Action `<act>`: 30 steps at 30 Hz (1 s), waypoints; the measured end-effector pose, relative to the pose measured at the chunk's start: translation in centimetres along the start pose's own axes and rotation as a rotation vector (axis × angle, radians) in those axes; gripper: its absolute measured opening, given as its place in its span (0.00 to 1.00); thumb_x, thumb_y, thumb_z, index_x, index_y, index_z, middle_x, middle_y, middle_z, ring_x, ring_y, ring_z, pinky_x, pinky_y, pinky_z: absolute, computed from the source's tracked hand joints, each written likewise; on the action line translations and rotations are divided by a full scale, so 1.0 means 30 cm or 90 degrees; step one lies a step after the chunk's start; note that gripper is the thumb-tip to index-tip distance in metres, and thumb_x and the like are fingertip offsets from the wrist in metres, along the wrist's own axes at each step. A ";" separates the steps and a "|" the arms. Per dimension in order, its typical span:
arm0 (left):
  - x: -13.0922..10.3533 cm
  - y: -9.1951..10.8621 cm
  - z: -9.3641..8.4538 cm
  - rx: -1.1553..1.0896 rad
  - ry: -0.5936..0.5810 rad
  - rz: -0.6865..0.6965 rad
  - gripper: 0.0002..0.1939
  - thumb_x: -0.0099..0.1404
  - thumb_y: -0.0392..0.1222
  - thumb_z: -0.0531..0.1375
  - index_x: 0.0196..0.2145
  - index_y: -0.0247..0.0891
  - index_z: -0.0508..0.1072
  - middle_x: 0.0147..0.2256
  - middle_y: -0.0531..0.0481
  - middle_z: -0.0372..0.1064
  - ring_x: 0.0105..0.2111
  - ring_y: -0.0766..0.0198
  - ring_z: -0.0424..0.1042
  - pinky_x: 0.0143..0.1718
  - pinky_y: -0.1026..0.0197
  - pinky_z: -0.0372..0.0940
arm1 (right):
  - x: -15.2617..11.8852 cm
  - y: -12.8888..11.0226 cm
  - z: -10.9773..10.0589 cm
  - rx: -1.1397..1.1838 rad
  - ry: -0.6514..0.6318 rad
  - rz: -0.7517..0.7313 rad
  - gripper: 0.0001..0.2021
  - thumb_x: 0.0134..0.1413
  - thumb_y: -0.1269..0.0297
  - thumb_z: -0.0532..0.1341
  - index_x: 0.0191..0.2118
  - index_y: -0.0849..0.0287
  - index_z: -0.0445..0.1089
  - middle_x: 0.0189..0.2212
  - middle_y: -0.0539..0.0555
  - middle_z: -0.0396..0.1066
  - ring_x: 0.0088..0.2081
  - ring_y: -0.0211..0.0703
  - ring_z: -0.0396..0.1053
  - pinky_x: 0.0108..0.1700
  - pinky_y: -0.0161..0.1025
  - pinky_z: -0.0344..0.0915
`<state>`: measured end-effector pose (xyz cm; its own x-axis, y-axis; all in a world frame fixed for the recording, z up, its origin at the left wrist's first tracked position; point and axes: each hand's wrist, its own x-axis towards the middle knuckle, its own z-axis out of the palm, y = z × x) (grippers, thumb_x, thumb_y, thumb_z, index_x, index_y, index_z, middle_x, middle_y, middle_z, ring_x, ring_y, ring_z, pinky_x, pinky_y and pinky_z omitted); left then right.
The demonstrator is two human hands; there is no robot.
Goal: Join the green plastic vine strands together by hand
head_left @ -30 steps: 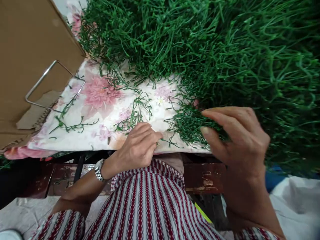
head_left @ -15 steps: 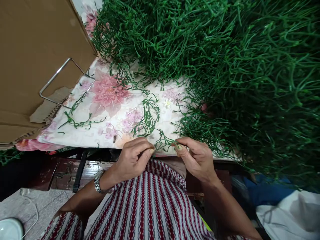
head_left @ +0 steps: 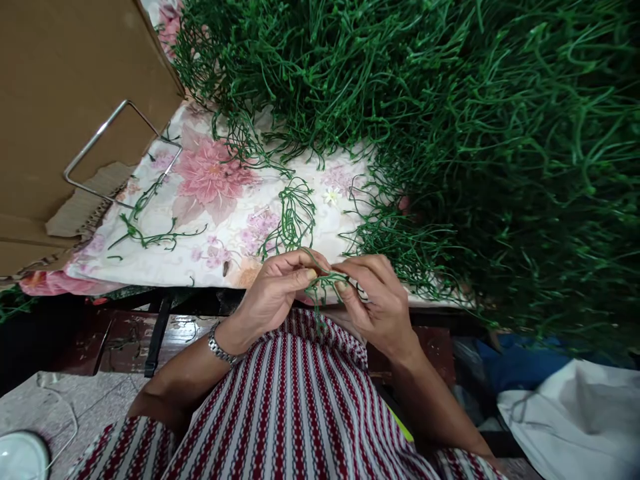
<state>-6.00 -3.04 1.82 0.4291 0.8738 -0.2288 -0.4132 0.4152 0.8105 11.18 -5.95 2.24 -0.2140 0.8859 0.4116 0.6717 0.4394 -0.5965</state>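
Note:
Close to the table's near edge, my left hand (head_left: 277, 290) and my right hand (head_left: 377, 300) almost meet, thumbs against forefingers. Between them is a small green plastic plant sprig (head_left: 324, 285), its thin forked stems pinched by both hands and some of them dangling below. Just beyond my fingers, a curled green sprig (head_left: 295, 217) lies on the flowered cloth (head_left: 240, 227). Another loose sprig (head_left: 150, 237) rests farther left. My fingers cover part of the held stems.
A huge heap of green sprigs (head_left: 400, 87) fills the back and right of the table. At left stands a cardboard box (head_left: 75, 87) with a torn flap, a bent metal wire frame (head_left: 97, 137) against it. White fabric (head_left: 575, 413) lies low at the right.
My hands have come closer together, with the sprig gathered between them. My left hand has turned, its thumb now on top. The whole view has shifted slightly.

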 end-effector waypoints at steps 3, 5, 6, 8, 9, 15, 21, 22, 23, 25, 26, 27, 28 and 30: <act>0.005 -0.001 0.015 -0.046 0.044 -0.024 0.07 0.53 0.38 0.63 0.32 0.37 0.75 0.33 0.51 0.70 0.30 0.68 0.69 0.30 0.66 0.68 | -0.028 -0.019 -0.016 -0.074 0.122 -0.036 0.19 0.48 0.70 0.61 0.48 0.60 0.66 0.44 0.60 0.66 0.45 0.49 0.64 0.46 0.49 0.62; 0.008 -0.004 0.026 -0.061 0.064 -0.014 0.08 0.52 0.37 0.64 0.33 0.37 0.76 0.33 0.51 0.72 0.31 0.69 0.69 0.33 0.67 0.67 | -0.056 -0.038 -0.024 -0.071 0.215 -0.053 0.19 0.45 0.73 0.61 0.47 0.58 0.66 0.41 0.58 0.66 0.43 0.48 0.64 0.45 0.47 0.63; 0.011 -0.006 0.033 -0.067 0.067 -0.005 0.09 0.52 0.36 0.64 0.34 0.37 0.76 0.33 0.51 0.72 0.32 0.69 0.70 0.35 0.67 0.66 | -0.068 -0.048 -0.024 -0.062 0.237 -0.059 0.19 0.45 0.75 0.61 0.46 0.57 0.67 0.38 0.56 0.67 0.40 0.46 0.65 0.43 0.46 0.63; 0.017 -0.014 0.046 -0.077 0.060 0.005 0.09 0.53 0.35 0.64 0.34 0.37 0.77 0.34 0.51 0.73 0.34 0.69 0.70 0.37 0.69 0.65 | -0.082 -0.060 -0.014 -0.044 0.211 -0.048 0.18 0.45 0.76 0.60 0.45 0.57 0.67 0.35 0.54 0.68 0.37 0.43 0.65 0.40 0.43 0.64; 0.020 -0.019 0.052 -0.077 0.053 0.006 0.09 0.53 0.35 0.64 0.35 0.38 0.77 0.34 0.51 0.73 0.34 0.69 0.70 0.37 0.69 0.64 | -0.081 -0.062 -0.005 -0.035 0.181 -0.029 0.18 0.47 0.76 0.59 0.45 0.58 0.66 0.35 0.54 0.68 0.37 0.43 0.65 0.40 0.43 0.64; 0.039 -0.060 0.067 -0.016 0.050 0.056 0.08 0.52 0.37 0.65 0.33 0.39 0.77 0.35 0.51 0.74 0.35 0.68 0.70 0.40 0.67 0.63 | -0.052 -0.036 0.027 0.075 0.116 0.111 0.11 0.54 0.71 0.56 0.44 0.59 0.64 0.36 0.54 0.67 0.37 0.40 0.65 0.39 0.39 0.64; 0.038 -0.078 0.067 0.047 0.030 0.054 0.15 0.55 0.38 0.63 0.42 0.40 0.74 0.34 0.51 0.72 0.34 0.70 0.68 0.34 0.71 0.63 | -0.059 -0.014 0.019 0.061 0.158 0.185 0.11 0.53 0.69 0.58 0.43 0.58 0.64 0.28 0.50 0.62 0.31 0.38 0.62 0.35 0.38 0.62; 0.037 -0.080 0.066 0.057 0.028 0.054 0.16 0.55 0.39 0.63 0.44 0.40 0.73 0.34 0.50 0.71 0.33 0.70 0.68 0.33 0.71 0.63 | -0.059 -0.011 0.016 0.050 0.144 0.176 0.12 0.53 0.69 0.58 0.45 0.59 0.64 0.28 0.50 0.62 0.31 0.38 0.62 0.35 0.38 0.62; 0.036 -0.081 0.065 0.067 0.023 0.056 0.17 0.56 0.39 0.63 0.45 0.40 0.73 0.34 0.50 0.71 0.33 0.70 0.68 0.33 0.71 0.63 | -0.058 -0.010 0.012 0.037 0.133 0.161 0.12 0.53 0.69 0.58 0.45 0.59 0.64 0.28 0.51 0.62 0.31 0.39 0.62 0.35 0.39 0.62; 0.035 -0.085 0.061 0.082 0.010 0.057 0.18 0.57 0.40 0.62 0.47 0.40 0.72 0.34 0.50 0.71 0.32 0.70 0.69 0.33 0.70 0.63 | -0.053 -0.008 0.003 0.000 0.132 0.123 0.10 0.53 0.69 0.58 0.43 0.59 0.66 0.29 0.52 0.63 0.33 0.41 0.62 0.36 0.41 0.62; 0.035 -0.087 0.058 0.088 0.004 0.057 0.18 0.58 0.41 0.61 0.47 0.40 0.71 0.34 0.50 0.71 0.33 0.69 0.69 0.33 0.70 0.63 | -0.049 -0.008 -0.001 -0.017 0.137 0.108 0.09 0.53 0.69 0.58 0.42 0.59 0.67 0.30 0.53 0.64 0.34 0.41 0.62 0.37 0.41 0.61; 0.035 -0.088 0.055 0.093 0.000 0.058 0.18 0.58 0.41 0.61 0.47 0.39 0.71 0.34 0.50 0.71 0.33 0.69 0.69 0.34 0.70 0.64 | -0.045 -0.009 -0.004 -0.026 0.134 0.097 0.08 0.53 0.69 0.58 0.41 0.59 0.67 0.31 0.54 0.64 0.35 0.42 0.62 0.38 0.42 0.61; 0.037 -0.090 0.052 0.098 -0.006 0.057 0.19 0.58 0.42 0.61 0.48 0.39 0.71 0.34 0.49 0.71 0.34 0.69 0.70 0.35 0.70 0.64 | -0.041 -0.010 -0.006 -0.021 0.120 0.091 0.08 0.53 0.69 0.58 0.41 0.59 0.68 0.32 0.55 0.64 0.36 0.43 0.61 0.39 0.43 0.61; 0.041 -0.090 0.047 0.108 -0.022 0.050 0.19 0.59 0.42 0.60 0.49 0.38 0.69 0.36 0.48 0.73 0.34 0.67 0.71 0.36 0.68 0.65 | -0.033 -0.013 -0.005 0.035 0.071 0.090 0.08 0.54 0.69 0.57 0.41 0.59 0.68 0.32 0.55 0.64 0.37 0.43 0.61 0.40 0.43 0.61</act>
<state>-3.23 -3.45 0.10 0.4301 0.8911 -0.1448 -0.3067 0.2951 0.9049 11.24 -7.03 2.16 -0.0379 0.9188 0.3928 0.6492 0.3215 -0.6893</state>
